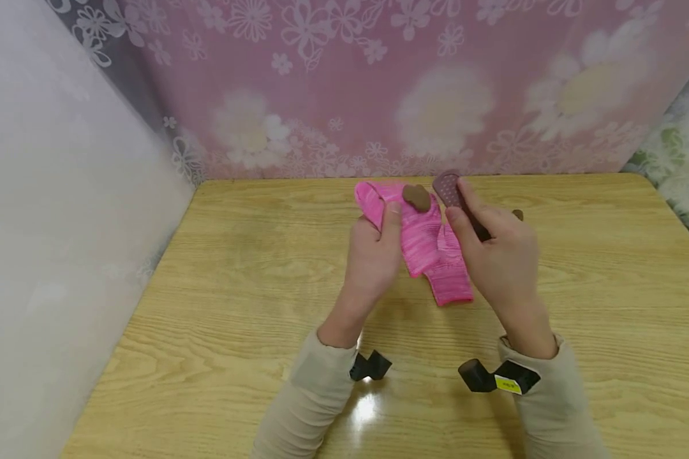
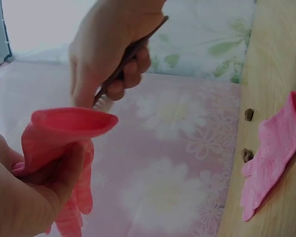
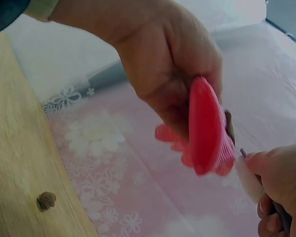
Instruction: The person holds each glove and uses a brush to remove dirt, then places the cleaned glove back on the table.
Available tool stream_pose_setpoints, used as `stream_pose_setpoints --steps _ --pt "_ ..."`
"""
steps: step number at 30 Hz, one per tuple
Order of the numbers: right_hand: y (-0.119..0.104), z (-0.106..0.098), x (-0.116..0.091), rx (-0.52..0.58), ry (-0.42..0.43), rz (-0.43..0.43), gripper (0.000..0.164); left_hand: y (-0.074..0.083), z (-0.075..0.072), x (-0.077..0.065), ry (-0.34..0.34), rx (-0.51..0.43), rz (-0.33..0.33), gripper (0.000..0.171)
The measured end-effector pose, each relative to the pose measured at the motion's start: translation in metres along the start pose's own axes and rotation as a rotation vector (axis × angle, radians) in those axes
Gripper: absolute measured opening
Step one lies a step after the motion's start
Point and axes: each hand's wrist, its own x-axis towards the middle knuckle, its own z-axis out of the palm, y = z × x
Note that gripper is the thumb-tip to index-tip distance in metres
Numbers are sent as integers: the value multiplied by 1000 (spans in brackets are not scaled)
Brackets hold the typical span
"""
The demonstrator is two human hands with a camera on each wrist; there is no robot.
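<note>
My left hand point(image 1: 374, 258) grips a pink knitted glove point(image 1: 420, 237), thumb on top. The glove's open cuff faces the camera in the left wrist view, and its fingers hang below. A brown lump point(image 1: 416, 198) sits on the glove's upper face. My right hand point(image 1: 506, 255) holds a mauve brush point(image 1: 450, 189) by its handle, the head just right of the held glove. Pale bristles point(image 3: 248, 178) show in the right wrist view. A second pink glove point(image 2: 277, 155) lies flat on the table, partly overlapped by the held one in the head view.
Brown lumps point(image 2: 249, 114) lie on the wooden table point(image 1: 218, 306) near the second glove. Another small lump point(image 1: 517, 215) shows behind my right hand. A pink floral curtain point(image 1: 344, 95) hangs along the far edge, with a white covering point(image 1: 51, 210) on the left.
</note>
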Motion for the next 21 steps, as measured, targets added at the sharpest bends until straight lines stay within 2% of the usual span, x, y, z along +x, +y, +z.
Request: stream_pose_setpoints --steps 4,6,8,11,14,18,21 --pt "1 -5 2 144 -11 67 41 2 -3 0 -5 -10 19 26" --pt "-6 -5 2 231 -14 56 42 1 -3 0 -15 -4 24 22" --pt "-13 -4 1 270 -33 1 42 0 -2 0 -35 3 13 20" --pt "-23 -1 0 270 -68 -109 41 1 -1 -1 -55 -16 16 20" --pt "-23 -2 1 191 -79 -152 41 3 0 -2 -24 -40 43 21" --pt "-14 -8 4 93 -35 -84 42 4 1 -2 24 -64 89 23" --pt "-7 -13 5 122 -11 -8 42 6 2 -3 24 -45 86 24"
